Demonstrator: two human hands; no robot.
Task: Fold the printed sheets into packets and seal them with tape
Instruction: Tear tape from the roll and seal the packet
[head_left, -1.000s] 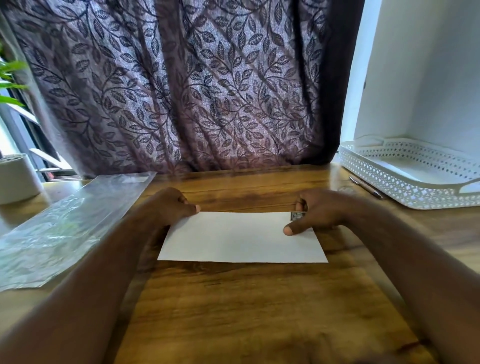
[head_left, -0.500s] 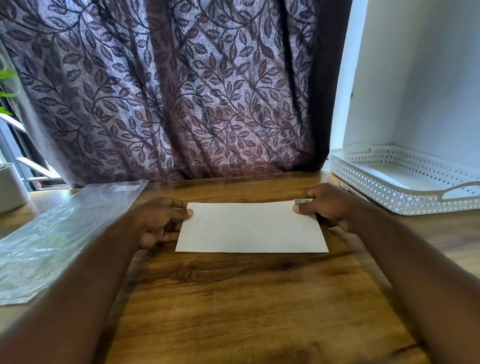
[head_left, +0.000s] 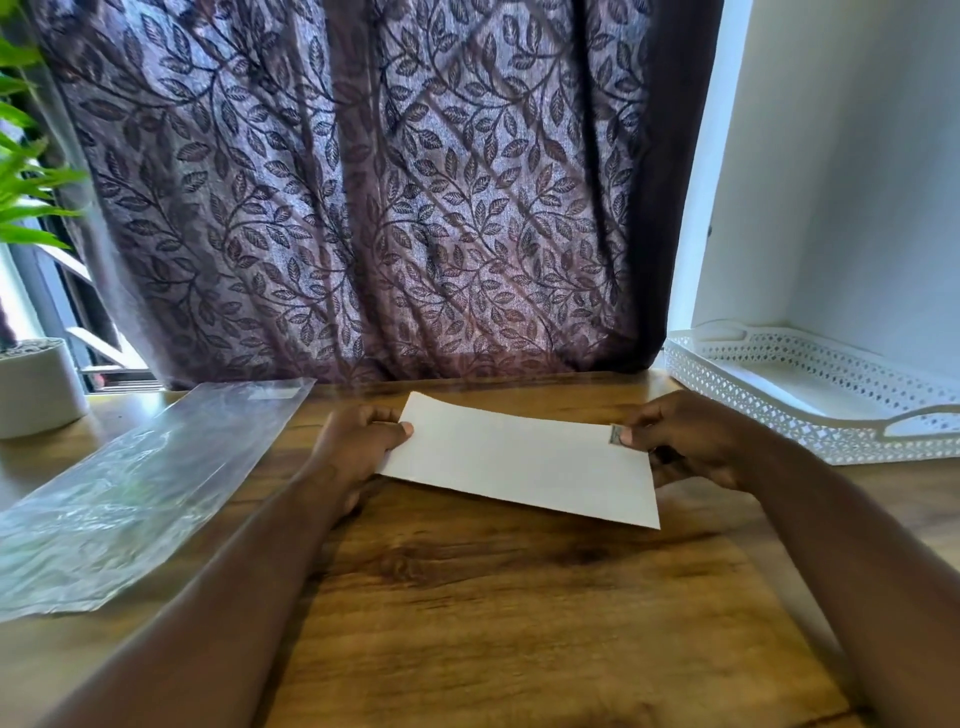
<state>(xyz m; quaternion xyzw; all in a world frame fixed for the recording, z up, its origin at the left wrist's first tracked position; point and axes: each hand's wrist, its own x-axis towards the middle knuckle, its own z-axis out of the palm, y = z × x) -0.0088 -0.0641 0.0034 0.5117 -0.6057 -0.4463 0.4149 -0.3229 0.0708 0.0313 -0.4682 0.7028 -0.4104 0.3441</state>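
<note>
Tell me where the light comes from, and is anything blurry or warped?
Head view: daylight glows through the curtain; glare streaks the clear plastic bag; the forearms nearest the lens look soft and stretched by the wide angle; the white sheet is fairly sharp.

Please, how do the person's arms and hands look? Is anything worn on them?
Both forearms are bare to the frame's edge: no sleeve, watch or bracelet shows. The left hand wears no visible ring. By the thumb of the right hand sits a small grey piece; ring or not, I cannot tell.

Left hand (head_left: 358, 447) and right hand (head_left: 691, 441) pinch a white sheet (head_left: 524, 460)'s ends above the table (head_left: 519, 623).
</note>
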